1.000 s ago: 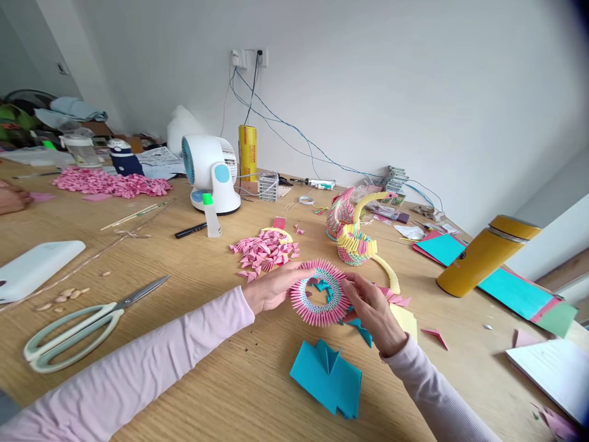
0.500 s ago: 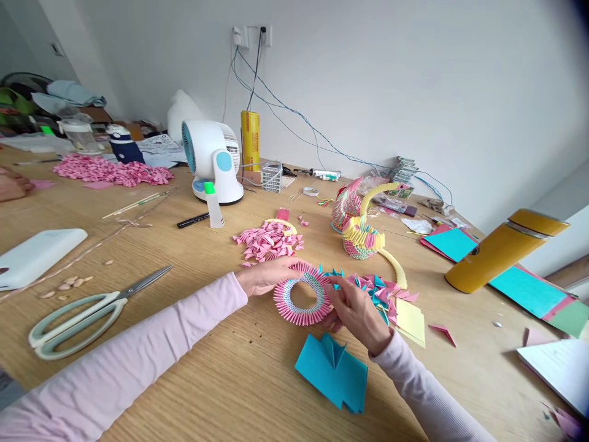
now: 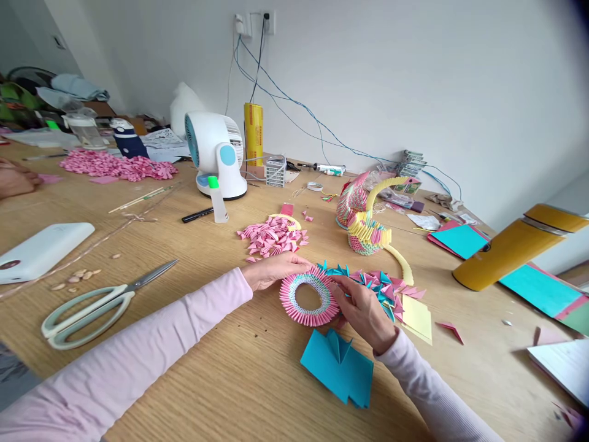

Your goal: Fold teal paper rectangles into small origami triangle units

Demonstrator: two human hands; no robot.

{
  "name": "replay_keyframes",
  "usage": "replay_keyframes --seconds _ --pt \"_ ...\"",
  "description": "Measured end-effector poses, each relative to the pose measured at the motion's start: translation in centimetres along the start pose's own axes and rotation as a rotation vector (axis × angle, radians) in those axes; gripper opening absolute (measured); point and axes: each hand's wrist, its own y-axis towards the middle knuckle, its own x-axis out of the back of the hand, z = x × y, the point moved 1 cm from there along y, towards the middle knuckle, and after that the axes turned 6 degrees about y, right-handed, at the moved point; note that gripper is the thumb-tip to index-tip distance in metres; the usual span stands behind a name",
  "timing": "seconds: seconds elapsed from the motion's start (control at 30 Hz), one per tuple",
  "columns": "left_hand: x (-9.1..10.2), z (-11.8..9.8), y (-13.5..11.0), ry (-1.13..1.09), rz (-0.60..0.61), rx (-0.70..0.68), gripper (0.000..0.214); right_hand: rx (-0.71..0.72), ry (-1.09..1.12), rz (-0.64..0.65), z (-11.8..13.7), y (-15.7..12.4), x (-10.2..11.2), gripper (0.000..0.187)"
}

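A ring of folded paper pieces, pink outside with blue and pale inner rows, is held between my two hands just over the table. My left hand grips its upper left edge with the fingers closed. On its right side my right hand pinches the rim, thumb and fingers together. Blue folded paper lies below the ring. Behind my right hand is a heap of pink and blue paper triangles, with yellow paper sheets beside it. A pile of pink triangles sits beyond my left hand.
Scissors lie at left near a white power bank. Finished paper baskets stand behind the heap. A small fan, a glue bottle and a yellow thermos surround the work area. Another person's hand rests far left.
The view has shifted slightly, so everything sits a little to the right. Both hands stay on the paper ring, with only small finger movements at its right rim.
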Motion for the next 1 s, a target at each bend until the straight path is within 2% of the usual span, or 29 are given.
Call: replay_keyframes --seconds 0.23,0.43,0.57,0.7,0.87,1.0 --pt "-0.2 -0.4 -0.2 -0.124 -0.014 0.014 0.031 0.017 0.033 -0.025 -0.2 -0.1 -0.2 0.024" --pt "-0.6 -1.2 -0.2 -0.341 -0.042 0.182 0.042 -0.026 0.111 -0.065 -0.3 -0.3 -0.4 0.028" --pt "-0.2 0.0 0.5 -0.498 0.048 0.229 0.045 -0.053 0.162 -0.098 -0.6 -0.3 -0.3 0.033" --pt "0.4 1.2 0.7 -0.548 0.146 0.284 0.051 -0.018 0.243 -0.178 -1.0 -0.1 -0.1 0.034" --pt "0.3 0.5 0.3 -0.646 0.248 0.217 0.038 -0.030 0.329 -0.225 -1.4 0.0 0.0 0.036" --pt "-0.1 -0.2 0.0 -0.796 0.243 0.145 0.030 -0.090 0.398 -0.226 -1.6 0.1 0.0 0.041"
